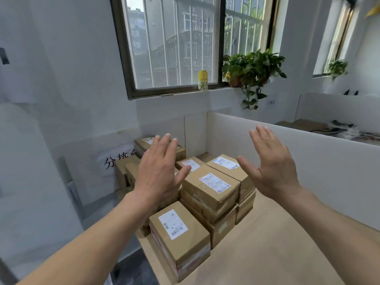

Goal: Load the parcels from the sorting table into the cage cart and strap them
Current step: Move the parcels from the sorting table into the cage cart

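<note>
Several brown cardboard parcels with white shipping labels are stacked on the pale wooden sorting table (277, 243). The nearest parcel (181, 237) lies at the table's left front edge. A taller stack (211, 190) stands behind it, with another labelled parcel (228, 165) to its right. My left hand (160, 171) hovers above the stacks with fingers straight and spread, holding nothing. My right hand (273, 163) is raised to the right of the stack, palm toward the parcels, fingers straight, touching nothing. No cage cart or strap is in view.
A white partition (308, 153) walls the table's right and back sides. A paper sign with black characters (117, 161) hangs on the left wall. A window with a yellow bottle (203, 80) and a potted plant (250, 68) is above. Dark floor shows at lower left.
</note>
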`<action>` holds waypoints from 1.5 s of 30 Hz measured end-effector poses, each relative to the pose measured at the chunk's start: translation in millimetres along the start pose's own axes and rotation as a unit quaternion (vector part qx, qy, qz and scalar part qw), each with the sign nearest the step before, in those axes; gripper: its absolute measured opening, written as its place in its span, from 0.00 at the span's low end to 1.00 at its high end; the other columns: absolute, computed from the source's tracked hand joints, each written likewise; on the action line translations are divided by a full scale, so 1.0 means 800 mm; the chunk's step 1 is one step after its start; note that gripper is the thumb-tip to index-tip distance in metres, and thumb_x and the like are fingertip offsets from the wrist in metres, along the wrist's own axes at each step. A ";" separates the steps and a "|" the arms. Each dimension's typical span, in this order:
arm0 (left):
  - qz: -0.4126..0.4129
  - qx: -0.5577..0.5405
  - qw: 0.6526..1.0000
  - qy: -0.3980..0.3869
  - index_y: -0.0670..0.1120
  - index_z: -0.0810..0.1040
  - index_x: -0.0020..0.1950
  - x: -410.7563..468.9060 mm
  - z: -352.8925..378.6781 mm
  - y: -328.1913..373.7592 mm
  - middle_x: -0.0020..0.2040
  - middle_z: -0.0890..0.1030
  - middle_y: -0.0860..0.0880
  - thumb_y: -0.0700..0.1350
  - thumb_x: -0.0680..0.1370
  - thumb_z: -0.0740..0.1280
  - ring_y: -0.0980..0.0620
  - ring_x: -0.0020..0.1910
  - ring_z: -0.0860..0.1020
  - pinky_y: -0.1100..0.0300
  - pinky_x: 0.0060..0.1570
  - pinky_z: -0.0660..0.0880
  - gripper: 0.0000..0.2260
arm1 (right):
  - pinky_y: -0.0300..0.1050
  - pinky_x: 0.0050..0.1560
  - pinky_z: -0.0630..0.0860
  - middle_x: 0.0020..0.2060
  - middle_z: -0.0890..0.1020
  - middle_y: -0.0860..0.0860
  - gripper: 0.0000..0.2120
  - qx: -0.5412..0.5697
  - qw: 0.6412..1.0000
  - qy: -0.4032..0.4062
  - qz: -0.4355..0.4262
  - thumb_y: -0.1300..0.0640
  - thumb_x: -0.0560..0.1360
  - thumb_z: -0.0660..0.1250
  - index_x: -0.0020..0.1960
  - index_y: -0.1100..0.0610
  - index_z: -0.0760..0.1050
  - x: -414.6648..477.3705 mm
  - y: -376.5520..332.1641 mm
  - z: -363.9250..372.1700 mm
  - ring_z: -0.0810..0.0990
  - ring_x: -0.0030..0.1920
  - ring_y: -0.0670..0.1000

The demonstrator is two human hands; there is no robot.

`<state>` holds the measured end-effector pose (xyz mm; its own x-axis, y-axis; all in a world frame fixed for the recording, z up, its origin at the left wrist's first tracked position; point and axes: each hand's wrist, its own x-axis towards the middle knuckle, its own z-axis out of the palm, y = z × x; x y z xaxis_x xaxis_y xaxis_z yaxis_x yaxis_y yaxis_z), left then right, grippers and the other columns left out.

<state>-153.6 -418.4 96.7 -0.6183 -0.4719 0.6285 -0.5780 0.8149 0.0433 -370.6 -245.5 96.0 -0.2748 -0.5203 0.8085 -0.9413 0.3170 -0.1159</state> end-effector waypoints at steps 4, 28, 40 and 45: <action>0.011 -0.011 1.000 -0.022 0.43 0.63 0.77 0.018 0.049 0.002 0.77 0.63 0.43 0.65 0.77 0.53 0.41 0.77 0.59 0.45 0.71 0.64 0.35 | 0.59 0.69 0.67 0.75 0.67 0.58 0.37 -0.011 0.999 -0.038 0.025 0.36 0.77 0.54 0.76 0.60 0.66 -0.005 0.021 0.034 0.63 0.77 0.58; 0.003 -0.165 0.938 -0.305 0.52 0.61 0.74 0.058 0.357 -0.048 0.79 0.52 0.50 0.65 0.78 0.59 0.45 0.78 0.49 0.46 0.70 0.68 0.28 | 0.52 0.53 0.73 0.46 0.71 0.45 0.17 -0.082 0.875 -0.415 0.236 0.33 0.74 0.57 0.49 0.46 0.65 -0.024 0.078 0.319 0.72 0.53 0.51; -0.148 -0.316 0.879 -0.326 0.52 0.46 0.80 0.015 0.354 -0.057 0.81 0.41 0.47 0.64 0.79 0.59 0.42 0.79 0.51 0.45 0.74 0.62 0.36 | 0.47 0.48 0.77 0.58 0.81 0.48 0.30 -0.080 0.852 -0.400 0.328 0.35 0.76 0.63 0.72 0.49 0.68 -0.031 0.058 0.303 0.80 0.54 0.53; -0.202 -0.392 0.831 -0.339 0.60 0.43 0.79 -0.003 0.339 -0.037 0.74 0.68 0.56 0.59 0.77 0.64 0.50 0.69 0.72 0.48 0.66 0.72 0.38 | 0.45 0.51 0.75 0.54 0.76 0.40 0.29 0.082 0.841 -0.401 0.354 0.44 0.77 0.68 0.74 0.46 0.61 -0.045 0.029 0.277 0.74 0.50 0.47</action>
<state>-279.4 -532.5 -116.6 -0.7701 -0.6244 -0.1307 -0.4509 0.3878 0.8040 -426.2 -394.9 -63.6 -0.7595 -0.6357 -0.1376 -0.4824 0.6925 -0.5365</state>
